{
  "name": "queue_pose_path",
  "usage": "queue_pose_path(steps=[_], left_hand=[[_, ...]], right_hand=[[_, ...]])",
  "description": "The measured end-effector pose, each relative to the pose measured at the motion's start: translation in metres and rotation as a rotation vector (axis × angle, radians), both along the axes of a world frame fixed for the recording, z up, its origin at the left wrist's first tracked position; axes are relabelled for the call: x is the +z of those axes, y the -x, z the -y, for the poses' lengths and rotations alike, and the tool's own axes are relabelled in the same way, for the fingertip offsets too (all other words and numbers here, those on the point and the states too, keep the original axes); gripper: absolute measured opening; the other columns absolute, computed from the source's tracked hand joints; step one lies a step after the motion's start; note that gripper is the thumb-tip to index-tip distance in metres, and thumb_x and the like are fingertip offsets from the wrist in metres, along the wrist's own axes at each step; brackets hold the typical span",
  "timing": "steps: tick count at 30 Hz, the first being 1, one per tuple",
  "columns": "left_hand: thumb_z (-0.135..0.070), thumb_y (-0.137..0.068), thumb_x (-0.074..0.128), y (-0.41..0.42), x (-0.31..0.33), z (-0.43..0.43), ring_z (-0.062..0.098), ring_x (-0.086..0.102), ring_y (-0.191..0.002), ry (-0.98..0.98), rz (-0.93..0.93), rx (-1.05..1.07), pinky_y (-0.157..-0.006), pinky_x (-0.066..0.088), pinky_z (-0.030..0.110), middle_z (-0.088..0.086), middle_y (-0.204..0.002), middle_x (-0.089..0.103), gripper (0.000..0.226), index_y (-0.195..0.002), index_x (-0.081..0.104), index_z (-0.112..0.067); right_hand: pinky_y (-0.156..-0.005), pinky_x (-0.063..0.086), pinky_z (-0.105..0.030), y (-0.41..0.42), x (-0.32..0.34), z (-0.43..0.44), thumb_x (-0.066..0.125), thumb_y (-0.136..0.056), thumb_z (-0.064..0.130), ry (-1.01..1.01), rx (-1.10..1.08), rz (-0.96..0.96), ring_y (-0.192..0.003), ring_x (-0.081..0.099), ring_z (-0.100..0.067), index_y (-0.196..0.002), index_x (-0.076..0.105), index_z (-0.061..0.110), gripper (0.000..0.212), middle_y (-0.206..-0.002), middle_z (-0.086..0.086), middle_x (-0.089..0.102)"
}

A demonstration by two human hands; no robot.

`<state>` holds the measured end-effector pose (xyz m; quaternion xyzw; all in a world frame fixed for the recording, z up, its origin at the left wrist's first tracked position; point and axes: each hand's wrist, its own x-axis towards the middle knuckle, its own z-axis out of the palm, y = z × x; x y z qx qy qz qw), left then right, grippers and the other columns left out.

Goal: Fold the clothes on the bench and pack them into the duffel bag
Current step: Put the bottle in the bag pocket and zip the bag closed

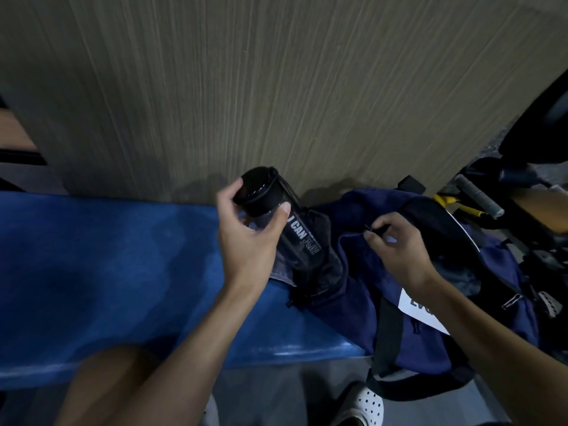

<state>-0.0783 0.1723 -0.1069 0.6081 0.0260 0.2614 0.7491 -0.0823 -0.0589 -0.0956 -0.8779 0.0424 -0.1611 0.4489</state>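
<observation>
A wood-grain wall panel [276,87] fills the upper half of the frame. Below it a blue bench [107,272] runs from the left edge to the centre. On the bench's right end, in the centre right of the frame, lies the navy duffel bag [353,302], with black straps and a white label [415,305] on its side. At the bag's left end a dark see-through water bottle [304,244] with white lettering leans up and to the left, its lower part inside a black mesh end pocket. A strip of grey-blue fabric [281,273] shows just below the bottle; what garment it is cannot be told. The left hand [246,238] grips the bottle just under its black lid [258,192], fingers and thumb curled round it. The right hand [399,250] rests on top of the bag, thumb and forefinger pinching a small dark zipper pull [372,230]. Taped racket handles [479,195] lie at the right edge, and a white perforated clog [367,402] sits at the bottom.
</observation>
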Motion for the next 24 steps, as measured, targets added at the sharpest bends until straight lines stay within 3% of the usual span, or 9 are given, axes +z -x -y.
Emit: queue_pose_path(steps=[4,5,7,8,10,14,17,19,24], left_hand=[[-0.017,-0.077,0.085,-0.001,-0.019,0.007,-0.013,0.060,-0.085,0.009,-0.134,-0.009,-0.081,0.046,0.010,-0.022,-0.096,0.060,0.060,-0.124,0.049,-0.022],[-0.018,-0.077,0.085,0.000,-0.024,0.009,-0.014,0.060,-0.084,0.017,-0.168,-0.027,-0.084,0.049,0.014,-0.020,-0.094,0.061,0.059,-0.123,0.049,-0.025],[-0.024,-0.075,0.086,0.000,-0.038,0.013,-0.003,0.067,-0.087,0.067,-0.253,-0.072,-0.089,0.057,0.038,-0.012,-0.092,0.068,0.054,-0.112,0.048,-0.036],[-0.026,-0.075,0.085,-0.001,-0.045,0.015,0.004,0.070,-0.088,0.084,-0.299,-0.095,-0.087,0.058,0.048,-0.011,-0.093,0.069,0.052,-0.107,0.046,-0.040],[-0.031,-0.074,0.084,0.003,-0.053,0.020,0.010,0.070,-0.090,0.093,-0.365,-0.130,-0.081,0.059,0.053,-0.010,-0.097,0.067,0.052,-0.104,0.043,-0.041],[-0.024,-0.084,0.073,0.007,-0.060,0.026,0.013,0.066,-0.093,0.077,-0.425,-0.265,-0.073,0.062,0.049,-0.002,-0.107,0.057,0.042,-0.108,0.039,-0.025],[-0.026,-0.084,0.064,0.000,-0.065,0.020,0.017,0.062,-0.095,-0.063,-0.428,-0.279,-0.076,0.059,0.039,0.000,-0.111,0.052,0.024,-0.100,0.045,-0.025],[-0.026,-0.088,0.064,-0.006,-0.067,0.015,0.014,0.061,-0.094,-0.192,-0.445,-0.286,-0.075,0.048,0.027,0.001,-0.108,0.060,0.019,-0.099,0.049,-0.028],[-0.036,-0.094,0.063,-0.014,-0.071,0.007,0.012,0.066,-0.084,-0.332,-0.433,-0.342,-0.071,0.050,0.027,-0.004,-0.088,0.069,0.016,-0.095,0.061,-0.021]], right_hand=[[-0.064,0.045,-0.015,-0.001,-0.004,0.002,0.069,-0.086,0.000,0.017,0.070,-0.098,-0.069,0.054,-0.013,-0.099,0.060,0.013,0.021,-0.083,0.000,0.059],[-0.064,0.046,-0.011,-0.002,-0.005,0.002,0.070,-0.085,0.000,0.025,0.087,-0.133,-0.072,0.057,-0.013,-0.106,0.062,0.016,0.028,-0.087,0.001,0.061],[-0.071,0.047,-0.008,-0.005,-0.005,0.004,0.071,-0.085,0.003,0.104,0.094,-0.182,-0.082,0.061,-0.013,-0.113,0.066,0.014,0.030,-0.096,-0.001,0.066],[-0.076,0.049,-0.012,-0.007,-0.004,0.005,0.072,-0.085,0.006,0.153,0.080,-0.190,-0.085,0.061,-0.014,-0.110,0.068,0.013,0.026,-0.097,-0.002,0.067],[-0.081,0.053,-0.028,-0.009,-0.003,0.006,0.074,-0.084,0.011,0.205,0.035,-0.183,-0.086,0.062,-0.018,-0.096,0.068,0.021,0.017,-0.095,-0.004,0.068],[-0.084,0.051,-0.035,-0.011,0.006,0.004,0.077,-0.081,0.012,0.204,-0.027,-0.116,-0.091,0.059,-0.020,-0.079,0.059,0.038,0.031,-0.093,-0.004,0.066],[-0.092,0.050,-0.032,-0.011,0.008,0.004,0.076,-0.082,0.012,0.171,-0.018,-0.118,-0.096,0.060,-0.017,-0.098,0.064,0.033,0.028,-0.096,-0.003,0.066],[-0.094,0.050,-0.032,-0.009,0.009,0.004,0.076,-0.082,0.013,0.161,-0.022,-0.131,-0.098,0.062,-0.019,-0.118,0.065,0.026,0.039,-0.093,-0.003,0.065],[-0.089,0.050,-0.031,-0.008,0.018,-0.005,0.076,-0.083,0.015,0.182,-0.020,-0.119,-0.098,0.059,-0.017,-0.123,0.064,0.021,0.042,-0.093,-0.001,0.064]])
